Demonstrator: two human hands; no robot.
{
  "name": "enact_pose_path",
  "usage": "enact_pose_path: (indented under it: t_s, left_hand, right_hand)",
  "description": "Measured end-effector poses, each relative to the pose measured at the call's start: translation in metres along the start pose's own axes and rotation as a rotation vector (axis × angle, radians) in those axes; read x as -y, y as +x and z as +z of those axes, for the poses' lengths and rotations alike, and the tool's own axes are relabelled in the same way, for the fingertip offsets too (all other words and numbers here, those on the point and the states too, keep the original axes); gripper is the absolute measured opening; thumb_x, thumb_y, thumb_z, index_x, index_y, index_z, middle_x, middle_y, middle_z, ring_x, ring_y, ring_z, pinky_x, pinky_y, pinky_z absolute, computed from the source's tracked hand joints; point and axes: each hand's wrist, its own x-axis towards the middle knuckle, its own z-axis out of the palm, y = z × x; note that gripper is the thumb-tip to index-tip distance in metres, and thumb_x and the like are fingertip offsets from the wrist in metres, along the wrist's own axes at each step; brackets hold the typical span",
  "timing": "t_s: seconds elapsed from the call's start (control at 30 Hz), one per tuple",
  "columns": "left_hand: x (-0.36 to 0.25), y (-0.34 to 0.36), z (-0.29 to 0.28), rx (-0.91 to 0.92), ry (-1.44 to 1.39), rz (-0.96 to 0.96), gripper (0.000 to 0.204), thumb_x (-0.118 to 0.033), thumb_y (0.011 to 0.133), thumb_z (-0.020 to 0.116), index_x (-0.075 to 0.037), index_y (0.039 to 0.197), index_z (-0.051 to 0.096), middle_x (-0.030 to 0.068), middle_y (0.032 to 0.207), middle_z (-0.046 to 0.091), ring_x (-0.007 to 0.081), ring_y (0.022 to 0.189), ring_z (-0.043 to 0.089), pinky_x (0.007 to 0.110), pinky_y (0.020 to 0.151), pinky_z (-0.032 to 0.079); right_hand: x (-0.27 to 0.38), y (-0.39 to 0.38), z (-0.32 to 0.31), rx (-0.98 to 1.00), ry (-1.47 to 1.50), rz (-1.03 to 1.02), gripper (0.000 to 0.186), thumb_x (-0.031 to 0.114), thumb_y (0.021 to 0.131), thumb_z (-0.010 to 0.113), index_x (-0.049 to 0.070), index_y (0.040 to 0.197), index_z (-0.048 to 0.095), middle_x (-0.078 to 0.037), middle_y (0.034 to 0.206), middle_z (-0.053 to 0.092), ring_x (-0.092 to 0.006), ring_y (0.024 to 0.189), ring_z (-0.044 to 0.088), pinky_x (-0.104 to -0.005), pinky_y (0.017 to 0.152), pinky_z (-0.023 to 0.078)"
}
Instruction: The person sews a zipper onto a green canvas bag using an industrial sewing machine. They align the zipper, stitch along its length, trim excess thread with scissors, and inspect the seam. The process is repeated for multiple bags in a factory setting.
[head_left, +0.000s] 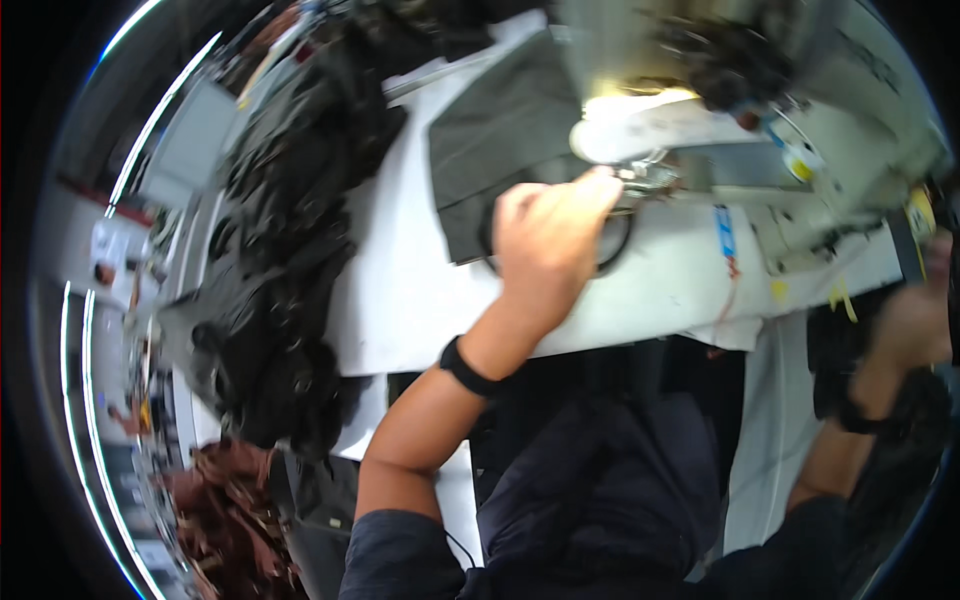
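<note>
Dark navy clothing (pixel 600 490) on the person's lap is closest to us, on the near side of a pale grey-green metal sewing machine (pixel 865 120), so I'll go by that machine. Flat dark grey fabric panel (pixel 505 130) sits left of the machine's needle area, on a white tabletop (pixel 385 290). Left hand (pixel 548 235) reaches over the panel's near edge, fingers bunched together, tips right by the machine's shiny needle parts; honestly can't tell if they're pinching anything. Thin black loop (pixel 622 250) pokes out from under it. Right hand (pixel 915 315) is a blur near the machine's right end, no telling if it's spread or gripping. Slim bright blue strip (pixel 724 232) lies just in front of the machine, and a big dark heap of fabric (pixel 290 200) is piled well to its left.
</note>
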Motion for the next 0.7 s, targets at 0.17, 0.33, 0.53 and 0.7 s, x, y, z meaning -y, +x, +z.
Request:
enact_pose_path:
  t_s: [0.17, 0.33, 0.53, 0.7]
  left_hand:
    - [0.004, -0.001, -0.01, 0.082, 0.005, -0.028, 0.041, 0.009, 0.081, 0.071, -0.008, 0.118, 0.074, 0.0075, 0.121, 0.077, 0.0194, 0.099, 0.072, 0.035, 0.093, 0.047]
    - [0.001, 0.004, -0.006, 0.112, -0.01, -0.048, 0.039, 0.013, 0.081, 0.07, -0.006, 0.114, 0.077, 0.0063, 0.119, 0.078, 0.0186, 0.092, 0.071, 0.036, 0.095, 0.048]
    - [0.007, 0.0, -0.008, 0.103, -0.061, -0.074, 0.036, 0.009, 0.082, 0.071, -0.01, 0.112, 0.076, 0.0049, 0.117, 0.078, 0.018, 0.09, 0.071, 0.033, 0.092, 0.045]
    - [0.008, 0.0, -0.004, 0.077, -0.077, -0.032, 0.039, 0.009, 0.081, 0.071, -0.008, 0.116, 0.075, 0.0053, 0.121, 0.077, 0.0183, 0.093, 0.071, 0.034, 0.093, 0.046]
  right_hand:
    - [0.106, -0.08, 0.13, 0.451, 0.49, -0.09, 0.012, 0.009, 0.089, 0.076, -0.001, 0.095, 0.072, -0.009, 0.087, 0.072, -0.0237, 0.079, 0.065, -0.037, 0.077, 0.051]
    - [0.114, -0.097, 0.163, 0.403, 0.623, 0.243, 0.021, 0.02, 0.083, 0.078, 0.01, 0.073, 0.062, -0.001, 0.072, 0.063, -0.0261, 0.077, 0.059, -0.0402, 0.084, 0.04]
    - [0.114, -0.127, 0.176, 0.222, 0.228, -0.042, 0.024, 0.018, 0.079, 0.081, 0.011, 0.074, 0.059, -0.003, 0.085, 0.061, -0.0274, 0.092, 0.055, -0.0425, 0.093, 0.038]
    - [0.109, -0.125, 0.165, 0.19, 0.17, -0.108, 0.017, 0.019, 0.084, 0.081, 0.01, 0.088, 0.067, -0.004, 0.09, 0.062, -0.0273, 0.095, 0.057, -0.0425, 0.094, 0.039]
